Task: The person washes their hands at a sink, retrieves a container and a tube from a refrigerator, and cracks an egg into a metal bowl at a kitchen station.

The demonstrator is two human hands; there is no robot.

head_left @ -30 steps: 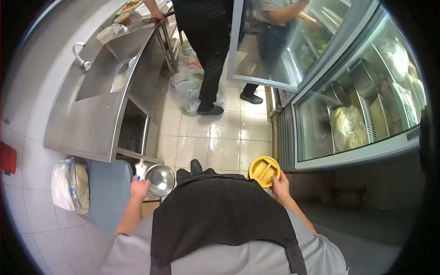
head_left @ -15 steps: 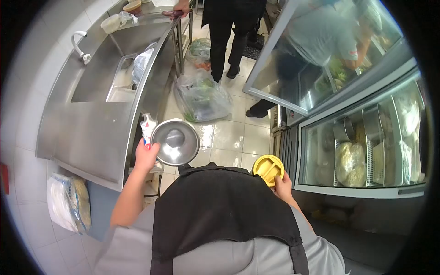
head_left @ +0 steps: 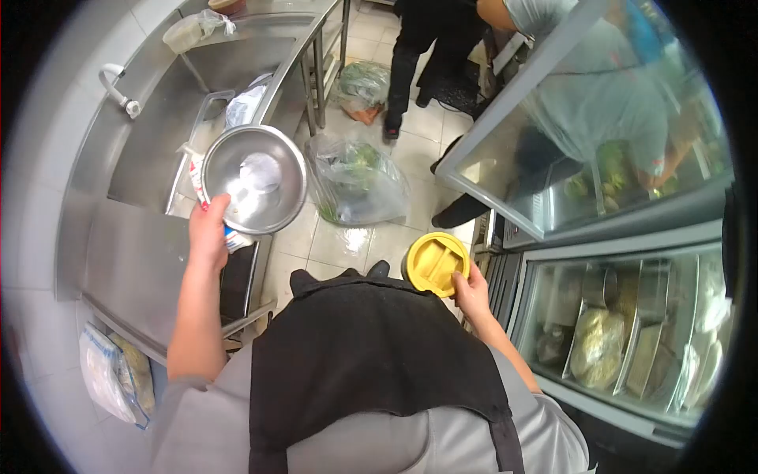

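A shiny metal bowl (head_left: 260, 170) is gripped at its rim by my left hand (head_left: 208, 235), out in front of the sink's near side. Pressed between that hand and the bowl is a white packet with red and blue print (head_left: 197, 175), partly hidden by my fingers and the bowl. My right hand (head_left: 471, 294) is closed on the edge of a round yellow lid-like piece (head_left: 433, 261) with a bar across its recessed middle. The yellow piece is just beyond my black apron.
A steel sink (head_left: 158, 170) lines the left wall. Plastic bags of greens (head_left: 359, 182) lie on the tiled floor ahead. Right, an open glass fridge door (head_left: 513, 118) stands above a fridge with food containers (head_left: 596, 347). Two people stand ahead, one behind the glass.
My left hand has raised the bowl and packet and moved them left and forward. The yellow piece in my right hand has shifted slightly left and up. The co-worker near the sink has shifted right.
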